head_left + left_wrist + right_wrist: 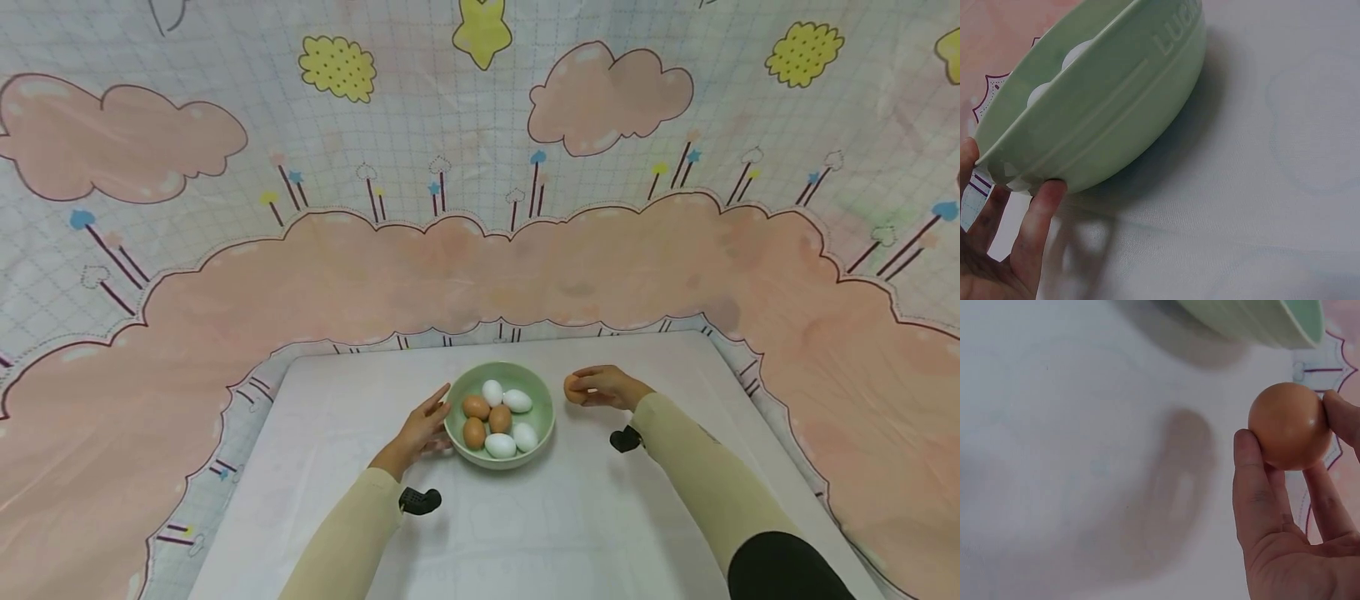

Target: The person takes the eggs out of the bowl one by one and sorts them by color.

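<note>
A light green bowl (541, 446) sits on the white-covered table with three brown eggs (474, 433) and several white eggs (501, 446) inside. Against its left side rests my left hand (422, 431). Its fingers are spread and the tips touch the bowl's outer wall (1094, 134) and rim in the left wrist view. Just right of the bowl, my right hand (611, 387) pinches a brown egg (1289, 426) between thumb and fingertips, held above the table and apart from the bowl. Only the tops of two white eggs (1077, 54) show over the rim in the left wrist view.
The table (525, 533) is covered in white and ends at a back edge behind the bowl. A patterned cloth (480, 271) with clouds and stars hangs behind and around it. Small black devices (420, 501) sit at both wrists.
</note>
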Demonstrator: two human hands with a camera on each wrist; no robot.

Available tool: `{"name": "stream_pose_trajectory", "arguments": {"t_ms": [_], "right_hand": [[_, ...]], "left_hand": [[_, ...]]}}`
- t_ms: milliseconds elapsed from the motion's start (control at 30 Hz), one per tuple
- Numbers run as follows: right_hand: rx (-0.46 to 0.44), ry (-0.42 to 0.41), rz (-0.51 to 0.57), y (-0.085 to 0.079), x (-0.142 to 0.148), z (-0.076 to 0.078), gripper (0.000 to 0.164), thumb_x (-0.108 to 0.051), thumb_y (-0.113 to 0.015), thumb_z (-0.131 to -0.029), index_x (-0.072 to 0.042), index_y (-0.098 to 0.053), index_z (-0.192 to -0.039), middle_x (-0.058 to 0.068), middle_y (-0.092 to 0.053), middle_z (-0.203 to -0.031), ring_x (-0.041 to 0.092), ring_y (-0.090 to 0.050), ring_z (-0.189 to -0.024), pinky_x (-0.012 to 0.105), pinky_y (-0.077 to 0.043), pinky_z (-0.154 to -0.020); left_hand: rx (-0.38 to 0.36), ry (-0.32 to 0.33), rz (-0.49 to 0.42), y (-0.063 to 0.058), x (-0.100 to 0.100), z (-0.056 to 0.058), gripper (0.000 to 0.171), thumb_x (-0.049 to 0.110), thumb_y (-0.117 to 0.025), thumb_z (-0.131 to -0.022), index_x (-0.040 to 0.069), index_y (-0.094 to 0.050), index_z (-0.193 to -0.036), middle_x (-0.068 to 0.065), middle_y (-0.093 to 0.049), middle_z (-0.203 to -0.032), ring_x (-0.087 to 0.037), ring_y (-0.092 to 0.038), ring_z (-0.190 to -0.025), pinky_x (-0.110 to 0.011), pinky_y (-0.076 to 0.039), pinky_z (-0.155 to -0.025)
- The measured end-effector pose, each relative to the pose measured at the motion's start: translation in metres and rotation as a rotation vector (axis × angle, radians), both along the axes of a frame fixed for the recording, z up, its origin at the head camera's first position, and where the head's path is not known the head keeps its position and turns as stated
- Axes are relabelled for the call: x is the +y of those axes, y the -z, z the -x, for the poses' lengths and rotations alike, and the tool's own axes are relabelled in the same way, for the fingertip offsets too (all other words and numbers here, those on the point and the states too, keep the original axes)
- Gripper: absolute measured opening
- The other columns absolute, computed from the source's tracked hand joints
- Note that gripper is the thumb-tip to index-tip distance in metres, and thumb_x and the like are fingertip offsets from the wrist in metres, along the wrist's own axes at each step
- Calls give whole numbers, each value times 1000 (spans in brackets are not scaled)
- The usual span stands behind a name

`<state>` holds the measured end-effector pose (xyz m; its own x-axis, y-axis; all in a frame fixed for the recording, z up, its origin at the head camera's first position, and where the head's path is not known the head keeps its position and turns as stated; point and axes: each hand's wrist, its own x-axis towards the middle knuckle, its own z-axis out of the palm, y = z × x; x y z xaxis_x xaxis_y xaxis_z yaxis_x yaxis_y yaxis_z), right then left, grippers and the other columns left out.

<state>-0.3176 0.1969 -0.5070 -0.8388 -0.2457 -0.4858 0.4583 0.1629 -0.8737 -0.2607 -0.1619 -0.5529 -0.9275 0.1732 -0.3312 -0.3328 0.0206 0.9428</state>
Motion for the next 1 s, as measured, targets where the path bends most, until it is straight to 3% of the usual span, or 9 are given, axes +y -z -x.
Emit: {"name": "stream_pose_trajectory", "arguments": {"t_ms": [367,633,1000], "right_hand": [[-20,97,-48,13,13,-2,50,-4,-58,-86,10,-38,-130,22,-47,-120,21,-53,-89,34,-49,-82],[56,130,-122,23,17,-9,49,-5,-59,-85,9,-40,-128,26,-44,-125,20,-55,-89,37,-49,-84],[79,177,-181,35,13,-12,50,-7,-62,-83,8,-44,-127,27,-44,-126,20,-56,-91,37,-49,-84]], "left_hand": [[-8,-21,1,-1,0,3,47,28,-47,-94,35,-33,-139,-16,-14,-147,-40,-46,-113,-42,-54,-70],[-6,-23,-6,2,-1,3,49,30,-49,-93,32,-33,-139,-17,-15,-146,-38,-49,-110,-43,-53,-69],[-2,-13,-16,1,-1,2,50,28,-48,-94,31,-31,-140,-18,-14,-146,-39,-47,-111,-43,-53,-71]]}}
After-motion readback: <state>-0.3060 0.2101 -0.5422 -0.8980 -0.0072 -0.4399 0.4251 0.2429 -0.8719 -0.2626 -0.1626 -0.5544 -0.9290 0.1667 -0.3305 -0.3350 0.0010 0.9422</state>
